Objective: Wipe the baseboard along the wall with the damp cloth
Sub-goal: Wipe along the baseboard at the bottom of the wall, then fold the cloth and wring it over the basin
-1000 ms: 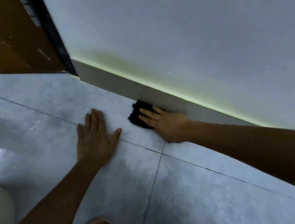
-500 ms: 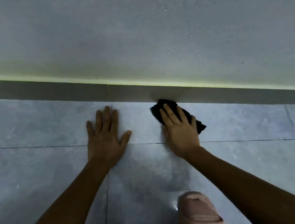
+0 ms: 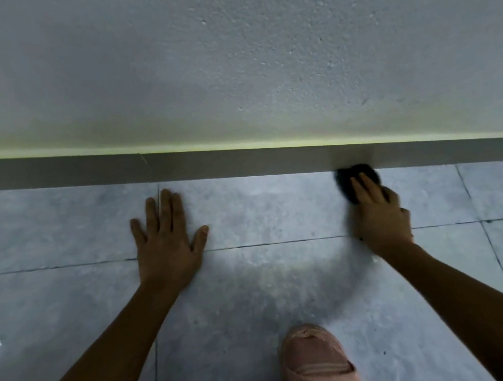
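Note:
A grey baseboard (image 3: 208, 165) runs across the view where the white textured wall (image 3: 224, 49) meets the floor. My right hand (image 3: 381, 217) holds a dark cloth (image 3: 347, 181) bunched under its fingers, pressed against the foot of the baseboard at the right. My left hand (image 3: 167, 241) lies flat on the floor tile, fingers spread, empty, just short of the baseboard.
Grey floor tiles (image 3: 259, 302) with dark grout lines spread under both arms. A pink shoe (image 3: 320, 364) on my foot rests at the bottom centre. A yellowish strip (image 3: 108, 146) lines the wall just above the baseboard.
My right hand has slid the cloth to the right along the baseboard, away from my left hand. The view has swung from the door corner to face the wall squarely.

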A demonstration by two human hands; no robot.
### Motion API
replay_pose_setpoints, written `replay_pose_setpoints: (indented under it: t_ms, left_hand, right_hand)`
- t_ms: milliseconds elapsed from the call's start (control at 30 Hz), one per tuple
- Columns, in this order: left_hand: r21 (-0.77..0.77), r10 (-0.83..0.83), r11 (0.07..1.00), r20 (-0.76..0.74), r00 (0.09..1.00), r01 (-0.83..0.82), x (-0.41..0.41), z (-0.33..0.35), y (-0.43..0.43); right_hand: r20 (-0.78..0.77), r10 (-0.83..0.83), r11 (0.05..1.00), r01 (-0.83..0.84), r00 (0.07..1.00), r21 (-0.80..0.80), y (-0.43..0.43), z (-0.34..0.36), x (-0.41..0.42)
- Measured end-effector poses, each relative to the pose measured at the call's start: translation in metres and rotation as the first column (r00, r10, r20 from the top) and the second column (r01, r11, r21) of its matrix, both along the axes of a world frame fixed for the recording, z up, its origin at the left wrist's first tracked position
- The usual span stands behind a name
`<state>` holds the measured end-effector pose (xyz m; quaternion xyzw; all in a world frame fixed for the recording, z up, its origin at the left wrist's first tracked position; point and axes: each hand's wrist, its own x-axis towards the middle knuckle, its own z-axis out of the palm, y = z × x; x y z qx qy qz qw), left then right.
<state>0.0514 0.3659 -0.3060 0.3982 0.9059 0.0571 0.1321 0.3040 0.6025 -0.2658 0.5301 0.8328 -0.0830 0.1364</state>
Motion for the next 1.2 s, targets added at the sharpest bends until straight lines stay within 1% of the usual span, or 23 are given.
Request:
replay_pose_setpoints:
  t_ms: [33,100,167,200,233,267,300,333,400,433,467,500,567,633,700,767,833,867,933,1000,1067,1133,1200]
  left_hand:
    - [-0.017,0.003,1.0,0.006,1.0,-0.003,0.001,0.001,0.001]
    - [-0.087,0.011,0.996,0.024,1.0,-0.008,0.001,0.008,0.004]
    - [-0.174,0.009,0.985,0.074,0.997,0.004,0.003,0.022,0.006]
    - [-0.192,0.003,0.981,0.106,0.994,0.018,0.006,0.03,0.008]
    - [-0.194,-0.003,0.98,0.141,0.99,0.03,0.008,0.041,0.008]
    - [-0.177,-0.003,0.983,0.195,0.981,0.038,0.01,0.051,0.008]
    - [-0.14,0.014,0.99,0.273,0.962,0.026,0.011,0.062,0.008]
    - [-0.085,0.034,0.996,0.362,0.932,-0.004,0.013,0.075,0.01]
    - [0.032,0.041,0.997,0.539,0.842,-0.07,0.017,0.101,0.01]
    - [0.076,0.05,0.989,0.626,0.779,-0.124,0.019,0.116,0.01]
    - [0.109,0.081,0.968,0.72,0.689,-0.228,0.021,0.13,0.013]
    - [0.123,0.112,0.925,0.816,0.567,-0.359,0.023,0.146,0.015]
    - [0.073,0.126,0.798,0.951,0.284,-0.599,0.02,0.179,0.02]
    - [0.0,0.055,0.708,0.997,0.056,-0.706,0.012,0.218,0.02]
    - [-0.018,-0.042,0.681,0.997,-0.064,-0.732,0.002,0.256,0.016]
    - [0.022,-0.112,0.652,0.991,-0.068,-0.758,-0.005,0.298,0.006]
    - [0.081,-0.168,0.615,0.985,-0.03,-0.784,-0.009,0.338,-0.008]
    - [0.117,-0.181,0.6,0.983,0.007,-0.791,-0.009,0.355,-0.014]
    - [0.208,-0.195,0.569,0.974,0.115,-0.795,-0.008,0.392,-0.032]
    - [0.29,-0.218,0.547,0.955,0.201,-0.785,-0.003,0.429,-0.054]
    - [0.347,-0.245,0.541,0.936,0.251,-0.766,0.002,0.461,-0.075]
    - [0.396,-0.264,0.533,0.917,0.298,-0.748,0.009,0.488,-0.099]
    - [0.43,-0.271,0.51,0.902,0.336,-0.744,0.015,0.505,-0.122]
  right_hand:
    - [-0.005,-0.059,0.998,0.059,0.998,-0.009,0.009,0.0,0.006]
    - [-0.068,-0.068,0.998,0.067,0.995,-0.016,0.023,0.001,0.005]
    - [-0.228,-0.098,0.995,0.097,0.969,-0.018,0.025,0.003,-0.004]
    - [-0.358,-0.179,0.984,0.174,0.917,-0.046,0.021,0.006,-0.009]
    - [-0.483,-0.292,0.956,0.268,0.825,-0.12,0.013,0.011,-0.016]
    - [-0.569,-0.401,0.916,0.336,0.719,-0.221,0.004,0.017,-0.021]
    - [-0.616,-0.476,0.879,0.357,0.628,-0.315,-0.007,0.024,-0.028]
    - [-0.639,-0.517,0.856,0.338,0.569,-0.391,-0.017,0.032,-0.035]
    - [-0.673,-0.533,0.838,0.209,0.512,-0.504,-0.044,0.055,-0.055]
    - [-0.692,-0.529,0.828,0.121,0.49,-0.547,-0.057,0.072,-0.066]
    - [-0.709,-0.515,0.818,0.029,0.481,-0.574,-0.067,0.09,-0.077]
    - [-0.726,-0.484,0.812,-0.058,0.488,-0.58,-0.076,0.109,-0.087]
    - [-0.754,-0.37,0.819,-0.193,0.543,-0.541,-0.089,0.149,-0.107]
    - [-0.788,-0.208,0.825,-0.329,0.58,-0.459,-0.1,0.193,-0.121]
    - [-0.805,0.026,0.824,-0.468,0.593,-0.318,-0.109,0.235,-0.132]
    - [-0.795,0.249,0.78,-0.601,0.553,-0.173,-0.12,0.277,-0.135]
    - [-0.778,0.41,0.718,-0.694,0.476,-0.045,-0.13,0.312,-0.136]
    - [-0.772,0.459,0.692,-0.722,0.44,0.0,-0.134,0.326,-0.136]
    - [-0.798,0.48,0.65,-0.758,0.364,0.045,-0.144,0.36,-0.134]
    - [-0.865,0.385,0.655,-0.755,0.321,0.011,-0.154,0.393,-0.133]
    - [-0.895,0.277,0.669,-0.738,0.35,-0.082,-0.16,0.419,-0.135]
    - [-0.858,0.201,0.619,-0.74,0.473,-0.263,-0.168,0.436,-0.138]
    - [-0.789,0.137,0.525,-0.719,0.599,-0.455,-0.178,0.444,-0.141]
